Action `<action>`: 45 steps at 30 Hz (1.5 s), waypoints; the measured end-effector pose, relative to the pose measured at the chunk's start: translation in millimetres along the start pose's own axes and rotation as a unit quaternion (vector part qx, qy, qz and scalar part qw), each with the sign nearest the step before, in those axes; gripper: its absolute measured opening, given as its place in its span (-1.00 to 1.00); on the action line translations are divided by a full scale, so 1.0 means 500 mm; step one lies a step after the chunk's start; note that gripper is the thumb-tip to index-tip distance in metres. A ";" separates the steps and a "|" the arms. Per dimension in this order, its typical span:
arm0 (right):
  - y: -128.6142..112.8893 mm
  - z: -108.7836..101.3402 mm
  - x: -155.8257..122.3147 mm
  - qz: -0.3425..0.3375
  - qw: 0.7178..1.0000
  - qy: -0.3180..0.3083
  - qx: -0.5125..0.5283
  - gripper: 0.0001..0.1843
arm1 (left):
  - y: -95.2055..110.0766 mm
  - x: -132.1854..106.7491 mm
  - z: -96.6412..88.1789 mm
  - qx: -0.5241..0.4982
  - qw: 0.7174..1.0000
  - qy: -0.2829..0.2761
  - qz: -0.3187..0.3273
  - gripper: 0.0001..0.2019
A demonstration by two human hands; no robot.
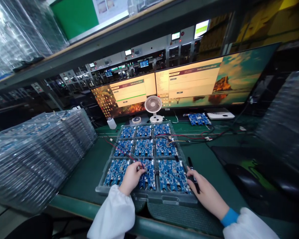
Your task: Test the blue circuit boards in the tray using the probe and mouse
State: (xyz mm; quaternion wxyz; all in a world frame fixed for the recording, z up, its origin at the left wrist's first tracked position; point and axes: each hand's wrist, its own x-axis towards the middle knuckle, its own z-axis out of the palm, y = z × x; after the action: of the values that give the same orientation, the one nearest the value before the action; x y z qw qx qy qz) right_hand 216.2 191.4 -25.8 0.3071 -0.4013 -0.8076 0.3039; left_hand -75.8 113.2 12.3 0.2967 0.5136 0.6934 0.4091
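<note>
Risk lies mainly with the red wire (122, 151), which runs loose across the middle row of boards and ends at the left hand (131, 177); in my judgement a tug or a shift of the sleeve could drag it over components or pull its end off the board (147, 175). The left hand is closed, fingertips pinched on what appears to be the wire's small connector, pressed onto the front-middle board of the tray (107, 190). The right hand (206, 194) is curled around a black pen (193, 174), resting at the tray's front right corner, just beside the front-right board (173, 176); the pen tip, held low, could mark or scrape that board if the hand slides inward. The tray holds nine blue boards in three rows and sits on the green table (89, 172), its near edge close to the table edge, so a push toward the person could tip it. A stack of clear trays (40, 156) stands well apart on the left.
</note>
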 end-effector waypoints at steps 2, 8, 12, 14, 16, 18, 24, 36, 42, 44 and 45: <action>0.001 0.001 0.000 -0.001 1.000 0.001 -0.001 -0.76 | -0.001 -0.001 -0.001 0.020 1.000 -0.009 0.012 -0.96; 0.008 0.002 -0.001 -0.003 1.000 0.002 -0.006 -0.76 | -0.004 0.003 -0.004 0.044 0.998 -0.020 0.029 -0.96; 0.013 0.004 0.000 -0.004 1.000 0.003 -0.008 -0.75 | -0.006 0.004 -0.006 0.072 0.996 -0.033 0.031 -0.93; 0.015 0.005 0.001 -0.004 1.000 0.004 -0.010 -0.75 | -0.010 0.003 -0.006 0.084 0.995 -0.033 0.036 -0.92; 0.015 0.005 0.002 -0.005 1.000 0.005 -0.012 -0.75 | -0.013 0.001 -0.006 0.116 0.992 -0.030 0.042 -0.91; 0.014 0.004 0.002 -0.007 1.000 0.006 -0.013 -0.76 | -0.015 -0.001 -0.006 0.151 0.987 -0.027 0.044 -0.90; 0.013 0.004 0.002 -0.005 1.000 0.005 -0.012 -0.75 | -0.015 -0.004 -0.003 0.175 0.983 -0.024 0.049 -0.90; 0.020 0.006 0.002 0.002 1.000 -0.001 -0.007 -0.70 | -0.019 -0.011 -0.019 0.101 0.994 0.025 0.030 -0.77; 0.020 0.006 0.002 0.001 1.000 0.000 -0.002 -0.69 | -0.055 0.034 -0.070 -0.012 0.995 0.096 -0.003 -0.72; 0.020 0.006 0.003 0.000 1.000 0.000 -0.002 -0.70 | -0.065 0.052 -0.077 -0.007 0.992 0.123 -0.004 -0.77; 0.020 0.005 0.003 -0.001 1.000 0.001 -0.002 -0.71 | -0.068 0.060 -0.078 -0.001 0.991 0.134 -0.007 -0.78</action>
State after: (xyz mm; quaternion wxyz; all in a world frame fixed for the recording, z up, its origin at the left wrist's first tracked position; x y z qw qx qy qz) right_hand 217.9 196.9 -34.3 0.3070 -0.4014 -0.8084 0.3017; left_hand -133.0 127.1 1.9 0.2043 0.4488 0.7305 0.4725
